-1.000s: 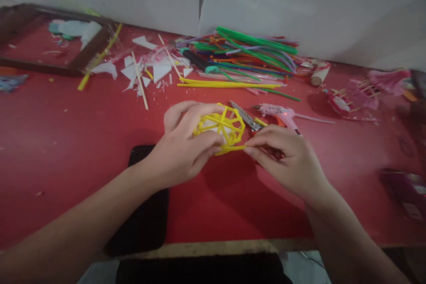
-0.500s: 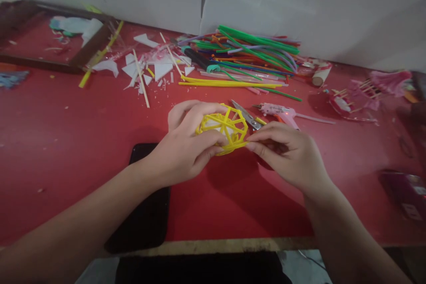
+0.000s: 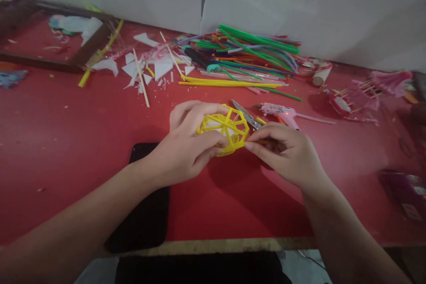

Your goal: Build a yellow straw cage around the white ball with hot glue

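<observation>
A small yellow wheel-like frame [image 3: 227, 123], made of thin strips with spokes and a white part inside, is held above the red table. My left hand [image 3: 195, 135] grips it from the left, thumb in front and fingers over the top. My right hand [image 3: 282, 146] pinches the end of a yellow strip at the frame's lower right edge, between thumb and forefinger. Just behind the right fingers lie open scissors [image 3: 244, 113], their handles partly hidden. Beyond them rests a pink glue gun [image 3: 278, 110] with a glue stick at its back.
A bundle of coloured pipe cleaners [image 3: 256, 53] lies at the back, with yellow strips [image 3: 229, 82] before it. White scraps [image 3: 163, 70] and wooden sticks [image 3: 141, 77] are scattered left. A black phone [image 3: 146, 217] lies under my left forearm; a pink model [image 3: 369, 91] stands right.
The yellow frame has turned slightly, and its lower right strip now sits closer against the rim. Both hands keep nearly the same place and grip.
</observation>
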### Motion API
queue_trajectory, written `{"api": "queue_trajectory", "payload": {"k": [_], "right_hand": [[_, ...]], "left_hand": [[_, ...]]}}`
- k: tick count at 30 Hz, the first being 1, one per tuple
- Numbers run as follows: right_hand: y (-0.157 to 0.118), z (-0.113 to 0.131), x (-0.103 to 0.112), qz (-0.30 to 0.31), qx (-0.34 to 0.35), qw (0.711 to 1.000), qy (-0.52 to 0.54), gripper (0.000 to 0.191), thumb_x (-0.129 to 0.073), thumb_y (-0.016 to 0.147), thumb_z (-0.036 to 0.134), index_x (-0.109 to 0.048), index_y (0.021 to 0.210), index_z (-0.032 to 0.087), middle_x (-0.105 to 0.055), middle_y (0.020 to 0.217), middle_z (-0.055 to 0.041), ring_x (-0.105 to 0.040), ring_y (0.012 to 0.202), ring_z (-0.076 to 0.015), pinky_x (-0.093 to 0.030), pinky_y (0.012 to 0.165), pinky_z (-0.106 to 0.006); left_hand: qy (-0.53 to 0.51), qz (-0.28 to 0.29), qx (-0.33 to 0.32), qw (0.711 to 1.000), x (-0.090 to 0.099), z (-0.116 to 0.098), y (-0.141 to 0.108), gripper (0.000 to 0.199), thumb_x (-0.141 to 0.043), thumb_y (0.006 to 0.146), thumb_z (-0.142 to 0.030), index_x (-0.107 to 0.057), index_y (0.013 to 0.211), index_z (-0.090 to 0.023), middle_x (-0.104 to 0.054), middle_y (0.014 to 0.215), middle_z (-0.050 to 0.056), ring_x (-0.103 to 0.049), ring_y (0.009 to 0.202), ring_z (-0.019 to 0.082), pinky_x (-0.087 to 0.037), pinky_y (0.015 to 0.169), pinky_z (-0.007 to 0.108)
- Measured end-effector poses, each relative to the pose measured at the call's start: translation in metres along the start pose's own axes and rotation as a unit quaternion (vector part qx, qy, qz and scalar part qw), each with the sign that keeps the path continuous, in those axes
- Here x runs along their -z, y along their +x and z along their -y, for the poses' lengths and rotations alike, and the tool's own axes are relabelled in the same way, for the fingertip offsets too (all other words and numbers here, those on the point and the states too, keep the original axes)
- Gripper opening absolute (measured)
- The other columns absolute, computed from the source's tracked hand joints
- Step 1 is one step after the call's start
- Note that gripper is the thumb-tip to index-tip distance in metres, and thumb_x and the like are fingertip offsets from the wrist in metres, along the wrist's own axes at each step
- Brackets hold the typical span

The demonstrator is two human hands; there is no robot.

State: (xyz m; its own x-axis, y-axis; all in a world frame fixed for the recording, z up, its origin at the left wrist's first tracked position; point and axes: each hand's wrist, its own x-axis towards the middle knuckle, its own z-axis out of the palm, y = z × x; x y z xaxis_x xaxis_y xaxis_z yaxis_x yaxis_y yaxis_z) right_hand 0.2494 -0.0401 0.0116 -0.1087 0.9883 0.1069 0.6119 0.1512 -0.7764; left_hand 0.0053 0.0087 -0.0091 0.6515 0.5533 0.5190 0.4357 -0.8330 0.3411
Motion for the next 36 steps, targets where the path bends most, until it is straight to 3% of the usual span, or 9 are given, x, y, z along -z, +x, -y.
{"api": "queue_trajectory", "payload": {"k": [7, 11, 18, 22, 31, 36], "right_hand": [[0.000, -0.002, 0.004, 0.028, 0.036, 0.999, 0.021, 0.008, -0.071, 0.089, 0.028, -0.075, 0.085, 0.022, -0.072, 0.083, -0.0035, -0.065, 0.072, -0.0144, -0.047, 0.057, -0.027], [-0.002, -0.004, 0.005, 0.028, 0.021, 0.998, 0.045, 0.006, -0.074, 0.086, 0.027, -0.072, 0.084, 0.021, -0.072, 0.081, -0.0021, -0.066, 0.068, -0.0130, -0.052, 0.058, -0.024], [-0.003, -0.009, 0.006, 0.043, 0.085, 0.995, 0.025, 0.020, -0.072, 0.090, 0.025, -0.077, 0.109, 0.023, -0.078, 0.094, -0.0046, -0.072, 0.078, -0.0142, -0.057, 0.066, -0.025], [-0.004, -0.009, 0.007, 0.049, 0.069, 0.996, 0.002, 0.026, -0.070, 0.091, 0.027, -0.075, 0.116, 0.022, -0.078, 0.094, -0.0051, -0.071, 0.075, -0.0132, -0.057, 0.066, -0.024], [-0.004, -0.013, 0.007, 0.046, 0.117, 0.992, -0.021, 0.015, -0.070, 0.093, 0.027, -0.074, 0.104, 0.019, -0.078, 0.094, -0.0051, -0.072, 0.077, -0.0124, -0.056, 0.065, -0.020], [-0.005, -0.016, 0.008, 0.036, 0.130, 0.991, -0.023, 0.013, -0.070, 0.093, 0.025, -0.073, 0.104, 0.020, -0.078, 0.095, -0.0047, -0.073, 0.080, -0.0130, -0.058, 0.069, -0.021]], "left_hand": [[-0.019, 0.010, 0.004, 1.000, 0.000, 0.001, -0.002, 0.018, -0.059, 0.096, -0.017, -0.073, 0.095, -0.029, -0.050, 0.145, 0.007, -0.043, 0.131, 0.032, -0.038, 0.111, 0.055], [-0.028, 0.022, -0.001, 0.999, 0.000, 0.001, -0.001, 0.020, -0.060, 0.094, -0.016, -0.075, 0.094, -0.029, -0.048, 0.145, 0.008, -0.042, 0.132, 0.034, -0.039, 0.109, 0.057], [-0.036, 0.033, -0.004, 0.999, 0.003, -0.001, 0.001, 0.020, -0.059, 0.096, -0.016, -0.075, 0.091, -0.029, -0.048, 0.144, 0.009, -0.045, 0.132, 0.034, -0.041, 0.109, 0.059], [-0.025, 0.029, 0.000, 0.999, 0.002, -0.001, -0.001, 0.019, -0.059, 0.096, -0.017, -0.074, 0.093, -0.029, -0.047, 0.146, 0.007, -0.044, 0.132, 0.034, -0.040, 0.111, 0.056], [-0.014, 0.034, -0.020, 0.999, 0.002, 0.002, -0.003, 0.018, -0.058, 0.097, -0.018, -0.071, 0.104, -0.029, -0.045, 0.149, 0.007, -0.040, 0.132, 0.033, -0.038, 0.110, 0.052], [0.017, 0.007, -0.043, 0.999, 0.007, 0.007, -0.003, 0.016, -0.063, 0.097, -0.025, -0.066, 0.113, -0.025, -0.048, 0.148, 0.010, -0.042, 0.132, 0.033, -0.037, 0.111, 0.052]]}}
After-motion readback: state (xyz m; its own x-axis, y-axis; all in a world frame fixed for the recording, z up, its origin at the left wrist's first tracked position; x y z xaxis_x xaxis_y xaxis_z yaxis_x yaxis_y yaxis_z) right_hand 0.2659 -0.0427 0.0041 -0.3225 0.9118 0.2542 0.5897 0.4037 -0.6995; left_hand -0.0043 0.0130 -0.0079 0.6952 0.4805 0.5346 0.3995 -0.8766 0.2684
